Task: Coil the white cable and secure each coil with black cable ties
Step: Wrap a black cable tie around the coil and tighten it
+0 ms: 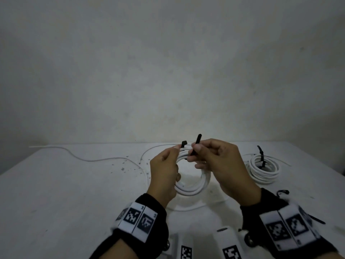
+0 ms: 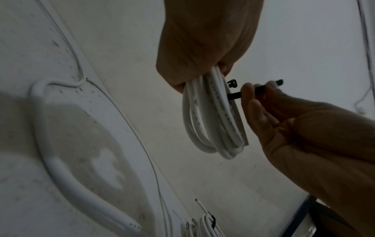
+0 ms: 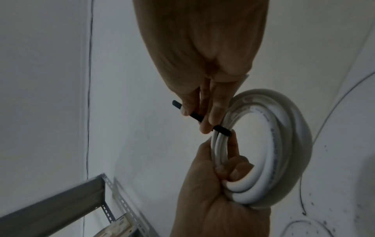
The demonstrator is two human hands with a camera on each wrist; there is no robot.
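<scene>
Behind the hands stands a plain pale wall, and below them lies a white table (image 1: 74, 193) with some dark specks on it.

The left hand (image 1: 164, 176) holds a coil of white cable (image 1: 194, 186) above the table. Its fingers are curled round the bundle of loops, as the right wrist view shows clearly, and the coil hangs below and beside these fingers.

A black cable tie (image 1: 195, 146) passes around the top part of the coil, just above the left fingertips. The right hand (image 1: 222, 165) pinches the free strap of this tie between thumb and forefinger; the other fingers are loosely bent and hold nothing. The strap sticks out past the right fingertips. The small head of the tie (image 2: 232, 83) stands up just beside the cable, between the two hands, and the strap is not yet passed through it.

To the right of the right hand, well apart from its fingers, a second coil (image 1: 264, 169) lies on the table with a black tie (image 1: 261, 156) already around it. To the left of the left hand, a loose thin white cable (image 1: 104, 159) runs over the table. Near the right wrist lie spare black ties (image 1: 316, 219).
</scene>
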